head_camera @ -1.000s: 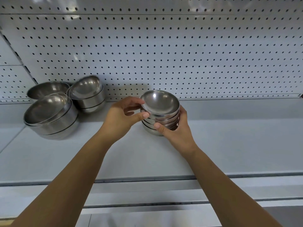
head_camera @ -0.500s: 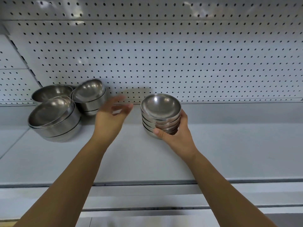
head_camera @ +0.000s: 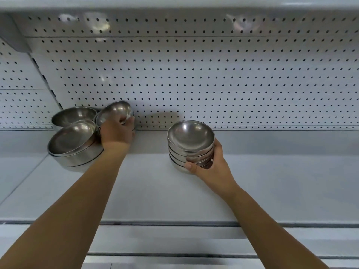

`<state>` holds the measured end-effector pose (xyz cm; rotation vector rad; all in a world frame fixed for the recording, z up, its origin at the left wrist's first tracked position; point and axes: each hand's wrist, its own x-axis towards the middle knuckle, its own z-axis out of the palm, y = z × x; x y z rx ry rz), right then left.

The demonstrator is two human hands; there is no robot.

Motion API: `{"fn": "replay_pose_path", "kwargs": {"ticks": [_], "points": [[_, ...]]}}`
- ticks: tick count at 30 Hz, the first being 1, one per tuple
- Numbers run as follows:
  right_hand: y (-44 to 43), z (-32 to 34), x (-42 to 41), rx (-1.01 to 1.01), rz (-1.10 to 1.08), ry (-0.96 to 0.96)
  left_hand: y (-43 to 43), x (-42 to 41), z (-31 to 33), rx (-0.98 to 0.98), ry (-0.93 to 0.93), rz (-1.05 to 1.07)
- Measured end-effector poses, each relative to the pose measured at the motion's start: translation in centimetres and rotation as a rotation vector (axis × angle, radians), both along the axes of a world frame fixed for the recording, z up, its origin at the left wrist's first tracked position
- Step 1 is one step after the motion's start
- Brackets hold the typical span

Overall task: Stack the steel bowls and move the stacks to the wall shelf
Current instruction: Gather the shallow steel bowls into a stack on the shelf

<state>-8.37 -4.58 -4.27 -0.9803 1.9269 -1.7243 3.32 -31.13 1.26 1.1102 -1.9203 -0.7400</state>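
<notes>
- The right hand [head_camera: 211, 164] wraps its grip round the bowl stack [head_camera: 191, 140]. The thumb presses the lowest bowls in front, and the fingers curl round the right side.
- The bowl stack stands upright, mid-depth on the wall shelf [head_camera: 155, 191]. It is apart from the pegboard [head_camera: 194, 74] behind and well back from the front lip [head_camera: 174, 223].
- The left hand [head_camera: 117, 133] closes its grip on the rear bowl stack [head_camera: 116, 111], which tilts toward the camera just beside the foot of the pegboard.
- Nested large bowls [head_camera: 73, 140] sit just left of that hand, another large bowl [head_camera: 73, 115] behind them. Both are near the seam where the shelf meets the next panel on the left.
- Grey shelf shows between the two gripped stacks, well apart from each other.
- A wider stretch of shelf runs from the bowl stack to the right edge of the view.
</notes>
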Motion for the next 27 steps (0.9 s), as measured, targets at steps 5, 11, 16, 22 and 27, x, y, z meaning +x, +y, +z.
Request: {"fn": "replay_pose_path", "kwargs": {"ticks": [5, 11, 16, 22, 27], "points": [[-0.1, -0.1, 0.0, 0.003, -0.008, -0.002, 0.7, -0.5, 0.7, -0.062, -0.09, 0.068], [-0.1, -0.1, -0.1, 0.015, -0.008, 0.006, 0.2, 0.1, 0.5, -0.096, -0.072, 0.096], [-0.1, -0.1, -0.1, 0.015, -0.007, -0.001, 0.5, 0.1, 0.5, -0.198, -0.009, 0.091], [0.0, 0.0, 0.0, 0.005, -0.007, 0.002, 2.2, 0.2, 2.2, -0.232, 0.139, -0.07], [0.1, 0.1, 0.1, -0.002, -0.007, -0.008, 5.4, 1.0, 3.2, -0.151, 0.311, -0.261]]}}
